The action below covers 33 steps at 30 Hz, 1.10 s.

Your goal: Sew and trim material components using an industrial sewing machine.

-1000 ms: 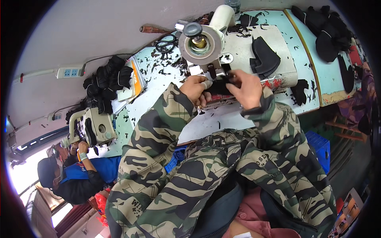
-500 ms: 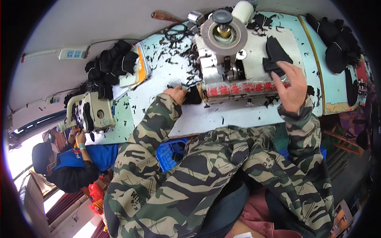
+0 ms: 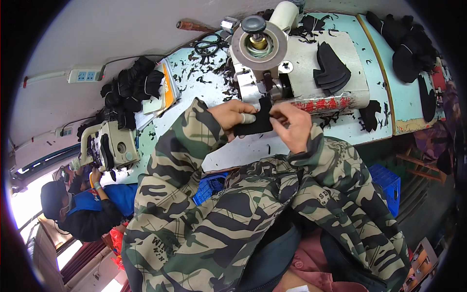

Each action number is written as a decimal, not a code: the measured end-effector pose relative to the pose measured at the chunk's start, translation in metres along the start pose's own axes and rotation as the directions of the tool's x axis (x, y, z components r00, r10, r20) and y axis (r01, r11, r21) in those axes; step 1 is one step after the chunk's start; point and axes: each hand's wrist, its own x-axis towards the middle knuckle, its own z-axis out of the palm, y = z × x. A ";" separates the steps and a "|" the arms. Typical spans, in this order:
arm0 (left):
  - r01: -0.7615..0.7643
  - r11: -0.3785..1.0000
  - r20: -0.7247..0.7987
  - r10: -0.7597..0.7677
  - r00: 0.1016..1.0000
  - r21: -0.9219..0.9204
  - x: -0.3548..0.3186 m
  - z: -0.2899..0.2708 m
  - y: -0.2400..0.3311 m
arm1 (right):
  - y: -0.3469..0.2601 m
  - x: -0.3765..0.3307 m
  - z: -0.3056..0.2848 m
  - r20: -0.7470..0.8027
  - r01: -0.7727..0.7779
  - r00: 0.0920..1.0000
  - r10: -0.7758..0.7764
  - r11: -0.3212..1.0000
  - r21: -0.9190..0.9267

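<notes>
A black L-shaped fabric or leather piece (image 3: 258,124) is in front of the machine, its narrow end pointing up at the working head. My left hand (image 3: 233,116) is closed on its left side, with a pale cover on one finger. My right hand (image 3: 293,127) pinches its right edge between thumb and fingers. Directly beyond is the cream-coloured skiving-type machine (image 3: 357,87), with a round wheel and black knob (image 3: 254,24) on top. On the machine's flat top lies a small stack of black cut pieces (image 3: 333,68).
Another black piece (image 3: 371,115) lies on the table right of the machine. Black scraps, scissors (image 3: 208,45) and a wooden-handled tool (image 3: 192,26) are behind. Bundled black pieces (image 3: 131,87) sit left, more (image 3: 411,51) right. A co-worker (image 3: 82,204) works at a sewing machine (image 3: 119,143).
My right hand has moved left from the stack on the machine top to the black piece. My left hand has moved right; the piece is now between both hands.
</notes>
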 end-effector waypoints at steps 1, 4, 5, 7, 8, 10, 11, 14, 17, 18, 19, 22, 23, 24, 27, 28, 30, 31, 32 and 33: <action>0.015 0.998 0.034 -0.013 0.999 -0.055 0.006 -0.005 0.001 | 0.003 0.001 0.003 0.059 -0.046 0.997 0.045 0.999 0.013; -0.013 0.996 -0.087 0.005 0.996 -0.093 0.019 -0.019 0.001 | 0.006 0.005 0.015 0.173 -0.333 0.939 0.296 0.908 0.254; 0.005 1.000 -0.109 -0.008 0.994 -0.027 0.023 -0.026 0.004 | 0.005 0.005 0.020 0.201 -0.401 0.916 0.348 0.824 0.401; -0.043 0.999 -0.080 0.042 0.996 -0.014 0.031 -0.035 0.012 | 0.000 0.007 0.024 0.197 -0.375 0.927 0.319 0.776 0.507; -0.056 0.998 -0.081 0.056 0.995 0.009 0.034 -0.037 0.017 | -0.003 0.008 0.023 0.199 -0.387 0.920 0.338 0.700 0.600; -0.024 1.000 -0.180 0.023 0.983 -0.004 0.041 -0.029 0.021 | -0.006 0.013 0.012 0.108 -0.400 0.916 0.385 0.870 0.289; -0.023 0.999 -0.213 0.018 0.977 -0.026 0.042 -0.024 0.021 | -0.005 0.016 0.004 -0.024 -0.329 0.943 0.332 0.941 0.084; -0.070 0.992 -0.315 0.034 0.949 -0.104 0.039 -0.005 0.013 | 0.001 0.029 -0.027 -0.100 -0.080 0.994 0.048 0.936 -0.343; -0.088 0.983 -0.292 0.038 0.956 -0.159 0.030 0.001 0.007 | 0.006 0.039 -0.033 -0.074 -0.092 0.995 0.070 0.934 -0.344; -0.139 0.984 -0.263 0.107 0.959 -0.108 0.028 0.001 0.006 | 0.008 0.042 -0.032 -0.058 -0.141 0.990 0.129 0.916 -0.376; -0.116 0.987 -0.266 0.083 0.960 -0.110 0.026 0.001 0.005 | 0.008 0.043 -0.029 -0.049 -0.103 0.995 0.090 0.858 -0.503; -0.138 0.985 -0.418 0.170 0.892 0.106 0.028 0.006 0.008 | 0.008 0.047 -0.023 -0.053 -0.008 0.998 -0.032 0.785 -0.620; -0.135 0.958 -0.498 0.249 0.831 0.255 0.034 0.013 0.008 | 0.008 0.049 -0.024 -0.062 0.011 0.996 -0.064 0.779 -0.627; -0.112 0.911 -0.557 0.337 0.759 0.398 0.040 0.020 0.009 | 0.008 0.050 -0.024 -0.070 0.046 0.991 -0.114 0.784 -0.619; -0.117 0.925 -0.578 0.320 0.751 0.361 0.037 0.024 0.005 | 0.008 0.051 -0.030 -0.041 -0.097 0.995 0.089 0.847 -0.523; -0.153 0.971 -0.526 0.229 0.819 0.183 0.034 0.023 0.003 | 0.008 0.051 -0.031 -0.038 -0.121 0.992 0.119 0.840 -0.529; -0.156 0.986 -0.423 0.168 0.890 0.061 0.026 0.015 0.001 | 0.007 0.050 -0.030 0.050 -0.069 0.991 0.120 0.808 -0.585; -0.119 0.990 -0.420 0.138 0.897 0.073 0.024 0.014 0.001 | 0.007 0.049 -0.029 0.077 -0.046 0.991 0.109 0.821 -0.569; -0.055 0.995 -0.440 0.088 0.894 0.088 0.024 0.013 0.002 | 0.007 0.049 -0.028 0.076 -0.041 0.991 0.109 0.795 -0.605; -0.085 0.993 -0.411 0.112 0.905 0.085 0.024 0.013 0.003 | 0.006 0.050 -0.026 0.082 -0.042 0.989 0.125 0.758 -0.651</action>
